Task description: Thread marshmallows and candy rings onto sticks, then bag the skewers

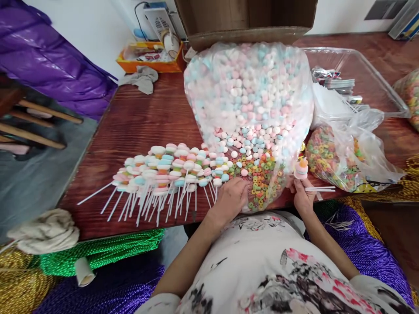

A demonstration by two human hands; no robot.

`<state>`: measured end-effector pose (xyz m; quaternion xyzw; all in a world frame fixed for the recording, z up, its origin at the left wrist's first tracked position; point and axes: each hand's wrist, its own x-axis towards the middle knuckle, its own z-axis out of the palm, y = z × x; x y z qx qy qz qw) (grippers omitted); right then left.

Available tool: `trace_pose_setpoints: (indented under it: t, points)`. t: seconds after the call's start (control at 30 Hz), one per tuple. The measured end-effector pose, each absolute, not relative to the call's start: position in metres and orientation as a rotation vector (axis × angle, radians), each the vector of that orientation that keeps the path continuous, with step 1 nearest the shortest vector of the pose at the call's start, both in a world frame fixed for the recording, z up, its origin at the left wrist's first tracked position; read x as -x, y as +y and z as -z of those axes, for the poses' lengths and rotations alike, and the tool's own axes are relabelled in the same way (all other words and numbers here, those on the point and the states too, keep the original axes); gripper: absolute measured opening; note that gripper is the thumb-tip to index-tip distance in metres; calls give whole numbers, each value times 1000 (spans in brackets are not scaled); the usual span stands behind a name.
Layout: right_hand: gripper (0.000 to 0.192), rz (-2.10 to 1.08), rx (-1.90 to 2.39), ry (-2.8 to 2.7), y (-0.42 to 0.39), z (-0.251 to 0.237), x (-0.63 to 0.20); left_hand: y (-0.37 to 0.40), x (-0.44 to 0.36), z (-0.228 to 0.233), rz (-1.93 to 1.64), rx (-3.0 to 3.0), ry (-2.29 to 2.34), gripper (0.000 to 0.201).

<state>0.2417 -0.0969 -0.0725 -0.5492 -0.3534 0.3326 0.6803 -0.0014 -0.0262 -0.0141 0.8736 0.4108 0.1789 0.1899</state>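
Observation:
My right hand is closed on a candy skewer, a short upright stack of pink and white discs with an orange piece on top. White sticks jut out to the right from the same hand. My left hand, its fingers curled together, touches the fruit-coloured candy rings at the near end of a large clear bag. What its fingertips pinch, if anything, is hidden. Pastel candy discs fill most of that bag. Left of it lies a heap of finished-looking candy skewers, their white sticks pointing toward me.
A smaller bag of candy rings lies at right, before a clear plastic tray. Behind the big bag stands a cardboard box. An orange bin and grey cloth sit at the table's back left. Cord bundles flank me below.

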Motion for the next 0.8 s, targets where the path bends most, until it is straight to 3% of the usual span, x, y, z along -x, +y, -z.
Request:
trace_pose_setpoints:
  t: [0.23,0.37,0.6,0.8]
  points:
    - [27,-789,1233,-744,-99,76,-244,1,-21,1,-262,-2582,1378,16]
    - [27,-810,1214,-762,-99,78,-245,22,-27,-13,-295,-2521,1439,21]
    - [29,-835,1192,-782,-99,77,-245,69,-64,-10,-5,-2452,1462,28]
    - [28,-902,1148,-710,-98,77,-245,85,-54,-9,-228,-2306,1420,46]
